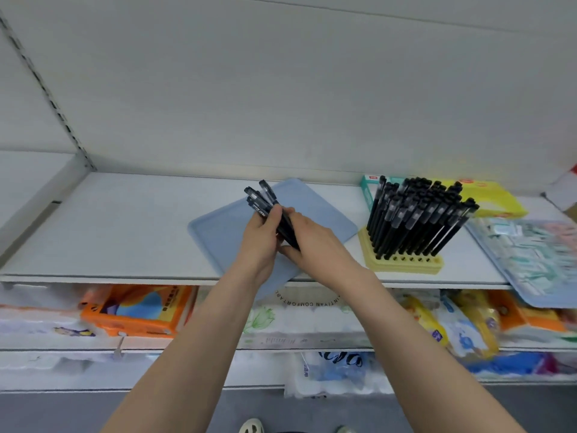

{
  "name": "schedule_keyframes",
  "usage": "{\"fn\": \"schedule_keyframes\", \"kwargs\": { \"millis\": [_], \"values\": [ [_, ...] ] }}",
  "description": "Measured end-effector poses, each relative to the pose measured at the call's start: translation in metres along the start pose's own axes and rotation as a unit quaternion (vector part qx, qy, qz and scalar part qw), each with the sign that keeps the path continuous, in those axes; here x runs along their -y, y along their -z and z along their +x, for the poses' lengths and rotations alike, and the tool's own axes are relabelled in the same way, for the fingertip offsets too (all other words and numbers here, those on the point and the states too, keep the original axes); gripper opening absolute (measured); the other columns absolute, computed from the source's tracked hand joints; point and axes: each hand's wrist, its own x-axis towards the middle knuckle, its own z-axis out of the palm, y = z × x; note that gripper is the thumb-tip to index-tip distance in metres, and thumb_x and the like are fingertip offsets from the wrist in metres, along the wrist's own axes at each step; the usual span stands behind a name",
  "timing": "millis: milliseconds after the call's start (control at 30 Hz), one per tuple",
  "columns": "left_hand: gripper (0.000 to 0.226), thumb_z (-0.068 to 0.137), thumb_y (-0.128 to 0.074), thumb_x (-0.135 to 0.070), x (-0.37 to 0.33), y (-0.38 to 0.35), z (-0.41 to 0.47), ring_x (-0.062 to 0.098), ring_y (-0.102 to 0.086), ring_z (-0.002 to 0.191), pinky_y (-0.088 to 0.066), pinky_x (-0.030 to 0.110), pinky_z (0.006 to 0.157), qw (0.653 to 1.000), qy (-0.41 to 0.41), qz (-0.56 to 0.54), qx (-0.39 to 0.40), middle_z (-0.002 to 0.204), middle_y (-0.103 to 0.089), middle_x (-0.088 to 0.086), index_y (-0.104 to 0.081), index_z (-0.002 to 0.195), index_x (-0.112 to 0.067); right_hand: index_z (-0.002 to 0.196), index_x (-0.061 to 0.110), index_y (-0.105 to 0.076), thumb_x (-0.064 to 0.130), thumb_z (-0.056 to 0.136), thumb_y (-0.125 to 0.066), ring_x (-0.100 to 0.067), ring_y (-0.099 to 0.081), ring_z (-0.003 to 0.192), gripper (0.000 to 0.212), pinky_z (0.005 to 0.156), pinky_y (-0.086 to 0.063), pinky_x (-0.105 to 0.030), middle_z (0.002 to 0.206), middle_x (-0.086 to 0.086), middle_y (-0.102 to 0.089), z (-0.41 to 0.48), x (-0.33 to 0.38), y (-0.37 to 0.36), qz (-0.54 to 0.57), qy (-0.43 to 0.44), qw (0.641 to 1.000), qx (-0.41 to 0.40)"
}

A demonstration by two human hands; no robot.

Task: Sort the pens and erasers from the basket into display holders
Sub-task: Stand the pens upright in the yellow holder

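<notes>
Pens (265, 201), black with clear caps, at least four bundled, are held above one blue tray (224, 232) on the shelf (125, 226). The left hand (262, 235) and right hand (312, 242) both curl round them. One yellow holder (402, 264) beside the tray stands nearly full.

1. Left hand (262, 235) and right hand (312, 245): both bare.
2. Left forearm (212, 339) and right forearm (402, 332): bare all the way down to the picture's lower edge.
3. Bottom edge: toe of a pale shoe (251, 426) with dark oval cut-outs.
4. Right of it, the tip of a second shoe (343, 429), greyish-green and mostly cut off.
</notes>
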Motion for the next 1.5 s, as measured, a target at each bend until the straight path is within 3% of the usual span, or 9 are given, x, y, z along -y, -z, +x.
{"fn": "schedule_keyframes", "kwargs": {
  "millis": [133, 300, 467, 567, 700, 867, 1067, 1300, 1500],
  "values": [
    [0.017, 0.102, -0.045, -0.02, 0.003, -0.019, -0.002, 0.022, -0.063, 0.088, -0.053, 0.038, 0.083, 0.997, -0.039, 0.046, 0.041, 0.09, -0.068, 0.005, -0.055, 0.102, -0.007, 0.119, 0.017, -0.058, 0.035, 0.096, -0.055, -0.02, -0.059, 0.099, 0.029, 0.079, -0.045, -0.034, 0.107, -0.002, -0.062, -0.023, -0.019, 0.02, 0.005, -0.051, 0.998, -0.024],
    [0.015, 0.103, -0.043, -0.021, -0.002, -0.048, -0.022, 0.009, -0.052, 0.067, -0.049, 0.029, 0.07, 0.956, -0.171, 0.185, 0.149, 0.074, -0.055, -0.005, -0.049, 0.092, -0.013, 0.102, 0.022, -0.065, 0.032, 0.099, -0.053, -0.001, -0.059, 0.081, 0.016, 0.072, -0.047, -0.019, 0.099, 0.009, -0.065, -0.048, -0.023, 0.051, 0.198, -0.113, 0.948, -0.225],
    [0.018, 0.104, -0.04, -0.026, 0.006, -0.084, -0.044, 0.009, -0.047, 0.064, -0.043, 0.027, 0.066, 0.91, -0.211, 0.248, 0.258, 0.072, -0.051, -0.004, -0.048, 0.097, -0.011, 0.089, 0.007, -0.064, 0.025, 0.095, -0.061, -0.016, -0.052, 0.055, 0.02, 0.055, -0.043, -0.031, 0.065, 0.001, -0.06, -0.073, -0.046, 0.082, 0.394, -0.148, 0.858, -0.294],
    [0.012, 0.103, -0.042, -0.033, 0.013, -0.104, -0.049, 0.0, -0.051, 0.063, -0.043, 0.023, 0.066, 0.911, -0.21, 0.286, 0.21, 0.071, -0.055, -0.018, -0.048, 0.093, -0.03, 0.091, 0.002, -0.06, 0.024, 0.098, -0.059, -0.025, -0.06, 0.06, 0.023, 0.06, -0.05, -0.038, 0.069, -0.003, -0.064, -0.09, -0.069, 0.096, 0.395, -0.154, 0.848, -0.317],
    [0.018, 0.102, -0.041, -0.035, 0.018, -0.116, -0.051, 0.0, -0.052, 0.064, -0.042, 0.016, 0.06, 0.925, -0.208, 0.29, 0.132, 0.073, -0.054, -0.014, -0.054, 0.105, -0.023, 0.086, 0.018, -0.054, 0.031, 0.1, -0.053, -0.015, -0.064, 0.063, 0.02, 0.061, -0.053, -0.033, 0.071, 0.006, -0.061, -0.112, -0.099, 0.111, 0.273, -0.146, 0.875, -0.373],
    [0.023, 0.103, -0.04, -0.029, 0.023, -0.123, -0.055, 0.015, -0.047, 0.06, -0.045, 0.031, 0.06, 0.945, -0.205, 0.231, 0.104, 0.078, -0.057, 0.011, -0.052, 0.111, -0.011, 0.098, 0.019, -0.058, 0.031, 0.101, -0.052, -0.007, -0.064, 0.067, 0.014, 0.06, -0.046, -0.013, 0.076, 0.011, -0.063, -0.116, -0.119, 0.109, 0.188, -0.125, 0.909, -0.35],
    [0.019, 0.103, -0.041, -0.027, 0.023, -0.124, -0.056, 0.013, -0.048, 0.057, -0.046, 0.028, 0.056, 0.951, -0.195, 0.226, 0.081, 0.079, -0.063, 0.005, -0.049, 0.104, -0.01, 0.095, 0.02, -0.056, 0.036, 0.1, -0.051, -0.014, -0.065, 0.068, 0.018, 0.068, -0.054, -0.04, 0.074, 0.004, -0.064, -0.104, -0.129, 0.094, 0.154, -0.104, 0.932, -0.311],
    [0.019, 0.1, -0.047, -0.024, 0.027, -0.127, -0.053, 0.009, -0.054, 0.056, -0.045, 0.016, 0.058, 0.946, -0.188, 0.256, 0.065, 0.066, -0.059, 0.002, -0.055, 0.093, -0.008, 0.09, 0.017, -0.054, 0.032, 0.1, -0.052, 0.002, -0.065, 0.069, 0.019, 0.067, -0.05, -0.028, 0.072, 0.006, -0.064, -0.095, -0.134, 0.094, 0.138, -0.095, 0.94, -0.298],
    [0.013, 0.101, -0.047, -0.028, 0.032, -0.132, -0.049, 0.012, -0.057, 0.057, -0.049, 0.028, 0.066, 0.945, -0.192, 0.259, 0.064, 0.072, -0.062, 0.001, -0.052, 0.097, -0.017, 0.085, 0.015, -0.054, 0.034, 0.099, -0.054, -0.001, -0.067, 0.066, 0.023, 0.066, -0.053, -0.036, 0.071, 0.005, -0.066, -0.093, -0.137, 0.098, 0.139, -0.072, 0.95, -0.268]
  ]
}}
